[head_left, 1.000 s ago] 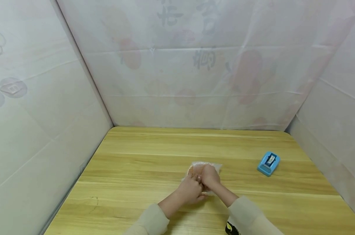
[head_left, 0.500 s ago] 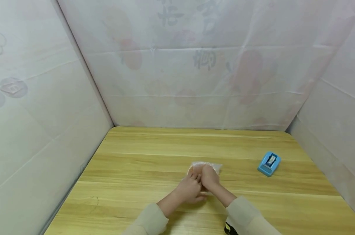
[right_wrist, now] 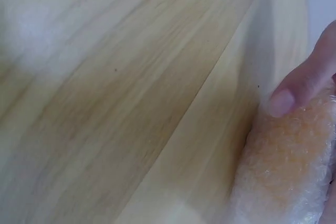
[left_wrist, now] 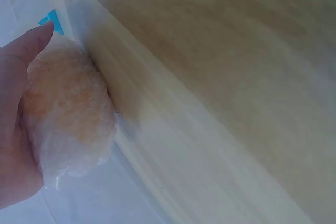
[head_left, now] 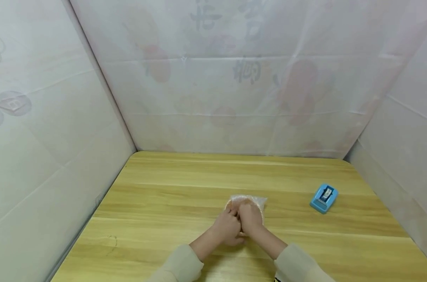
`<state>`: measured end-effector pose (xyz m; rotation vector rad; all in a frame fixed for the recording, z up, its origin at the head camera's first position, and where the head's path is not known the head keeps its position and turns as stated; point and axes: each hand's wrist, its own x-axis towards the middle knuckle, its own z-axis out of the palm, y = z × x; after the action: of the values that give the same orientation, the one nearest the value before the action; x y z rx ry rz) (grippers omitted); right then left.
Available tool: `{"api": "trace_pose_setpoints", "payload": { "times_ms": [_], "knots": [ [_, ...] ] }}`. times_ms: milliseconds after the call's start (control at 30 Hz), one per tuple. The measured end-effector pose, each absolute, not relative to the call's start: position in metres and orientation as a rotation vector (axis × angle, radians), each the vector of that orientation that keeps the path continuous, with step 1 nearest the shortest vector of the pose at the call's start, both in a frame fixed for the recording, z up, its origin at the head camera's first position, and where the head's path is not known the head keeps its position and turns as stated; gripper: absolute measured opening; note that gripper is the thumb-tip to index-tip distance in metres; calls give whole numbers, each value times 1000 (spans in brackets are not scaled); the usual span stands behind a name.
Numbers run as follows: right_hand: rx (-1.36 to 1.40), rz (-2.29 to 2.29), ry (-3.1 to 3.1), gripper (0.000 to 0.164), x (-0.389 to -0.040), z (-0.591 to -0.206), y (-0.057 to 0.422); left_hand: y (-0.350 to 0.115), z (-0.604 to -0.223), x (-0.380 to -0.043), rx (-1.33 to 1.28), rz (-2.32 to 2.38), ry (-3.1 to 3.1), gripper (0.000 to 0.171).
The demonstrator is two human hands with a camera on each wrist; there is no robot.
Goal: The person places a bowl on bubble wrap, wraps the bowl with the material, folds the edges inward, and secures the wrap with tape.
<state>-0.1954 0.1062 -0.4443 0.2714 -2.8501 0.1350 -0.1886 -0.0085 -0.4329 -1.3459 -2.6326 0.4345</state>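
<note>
A round, orange-tinted bundle in clear bubble wrap (head_left: 255,199) lies low over the middle of the wooden table. From its left side my left hand (head_left: 227,226) holds it; in the left wrist view the thumb stretches across the top of the bubble-wrapped bundle (left_wrist: 71,100). My right hand (head_left: 249,216) grips it from the right, close beside the left hand. The right wrist view has the right thumb (right_wrist: 302,90) pressing the wrap. What lies inside the wrap cannot be made out, and most fingertips are hidden.
Toward the right of the wooden table (head_left: 157,196) sits a small blue plastic device (head_left: 324,198) with a dark recess and a pale piece in it. Pale printed cloth walls (head_left: 217,133) stand at the back and both sides.
My right hand has shifted slightly left and toward me, showing more of the bundle's right rim. The dark item under the right sleeve has almost left view. The left hand has barely moved.
</note>
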Motion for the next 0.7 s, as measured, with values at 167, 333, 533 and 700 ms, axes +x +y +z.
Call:
{"api": "trace_pose_setpoints", "payload": {
  "times_ms": [167,333,533,700],
  "knots": [
    [376,121,-2882,31,-191,-441,111,-6,-435,-189,-1336,450,-2680,48],
    [448,253,-2902,32,-191,-437,116,-4,-437,-192,-1321,489,-2690,57],
    [499,316,-2887,32,-193,-439,121,-1,-437,-191,-1294,507,-2675,57],
    [615,508,-2797,19,-197,-450,130,2,-436,-191,-1284,553,-2684,62]
  ]
}}
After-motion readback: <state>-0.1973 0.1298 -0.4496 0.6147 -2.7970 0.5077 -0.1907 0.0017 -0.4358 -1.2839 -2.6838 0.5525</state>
